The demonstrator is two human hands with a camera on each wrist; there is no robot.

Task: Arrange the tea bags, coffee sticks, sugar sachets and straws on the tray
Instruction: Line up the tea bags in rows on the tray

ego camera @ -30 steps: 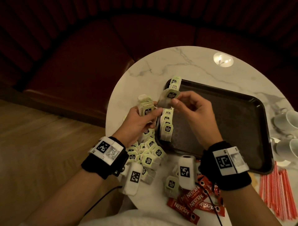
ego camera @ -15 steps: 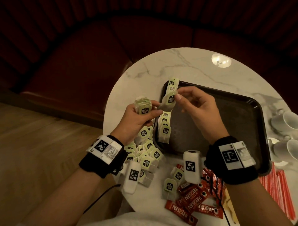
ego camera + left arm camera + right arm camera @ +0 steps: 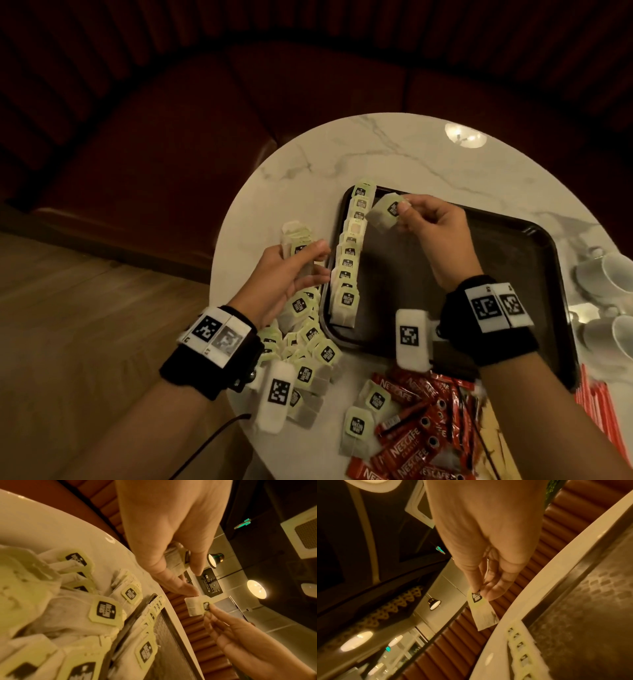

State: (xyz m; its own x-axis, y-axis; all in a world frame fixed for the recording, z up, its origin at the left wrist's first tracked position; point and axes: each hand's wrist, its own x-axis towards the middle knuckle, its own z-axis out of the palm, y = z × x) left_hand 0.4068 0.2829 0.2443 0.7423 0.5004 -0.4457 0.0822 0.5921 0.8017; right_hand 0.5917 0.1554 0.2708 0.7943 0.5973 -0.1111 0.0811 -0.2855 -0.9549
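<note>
glossy marble table (image 3: 394, 161), matt dark tray (image 3: 496, 260)

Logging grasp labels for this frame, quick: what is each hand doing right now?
Left hand: fingers curled round a stack of tea bags.
Right hand: thumb and fingertips pinching a single tea bag above the tray.

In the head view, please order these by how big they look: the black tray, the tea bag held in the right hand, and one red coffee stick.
1. black tray
2. and 3. tea bag and red coffee stick: they look alike; nearness to the camera leaves this unsure.
</note>
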